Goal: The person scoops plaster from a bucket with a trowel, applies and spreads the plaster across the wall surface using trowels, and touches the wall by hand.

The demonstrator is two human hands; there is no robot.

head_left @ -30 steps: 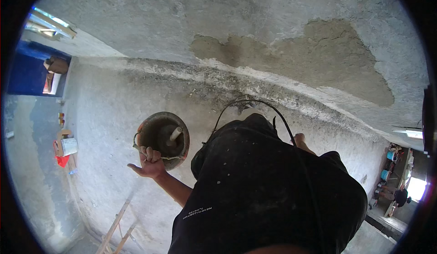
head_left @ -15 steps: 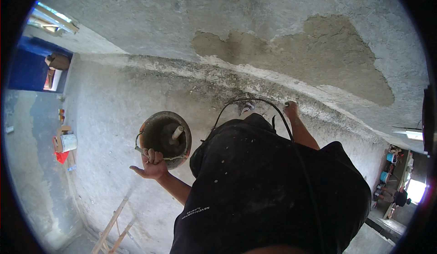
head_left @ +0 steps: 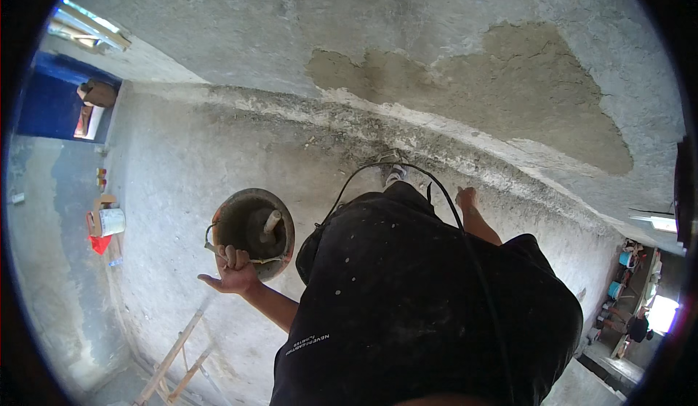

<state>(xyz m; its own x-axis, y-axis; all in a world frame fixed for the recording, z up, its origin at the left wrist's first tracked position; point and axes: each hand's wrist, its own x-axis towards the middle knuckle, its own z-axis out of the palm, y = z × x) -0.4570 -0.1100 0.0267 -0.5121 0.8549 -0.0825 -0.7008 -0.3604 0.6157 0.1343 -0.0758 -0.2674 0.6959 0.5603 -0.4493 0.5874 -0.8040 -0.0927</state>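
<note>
My left hand (head_left: pixel 231 271) has its fingers hooked round the handle (head_left: pixel 265 259) of a dark round bucket (head_left: pixel 225 226), thumb stuck out to the left. Inside the bucket, a short pale cylindrical piece (head_left: pixel 273 222) rises from grey contents. My right hand (head_left: pixel 465 199) hangs beside my dark clothing, right of a looped black cable (head_left: pixel 446 194); whether its small, indistinct fingers hold anything I cannot make out. A shoe (head_left: pixel 397 173) shows below me on the grey floor (head_left: pixel 167 159). Above in the view, the plastered wall (head_left: pixel 378 13) carries a darker damp-looking patch (head_left: pixel 538 93).
At the left are a blue doorway area (head_left: pixel 43 104), a white pail (head_left: pixel 112 221) with cardboard and a red item (head_left: pixel 99 245), and a wooden frame (head_left: pixel 169 354). Far right, another person (head_left: pixel 637 326) is near a bright opening, with blue buckets (head_left: pixel 624 259) and clutter.
My right hand has swung out into fuller view, then dropped a little lower than half a second ago. The bucket in my left hand has shifted slightly left and down.
</note>
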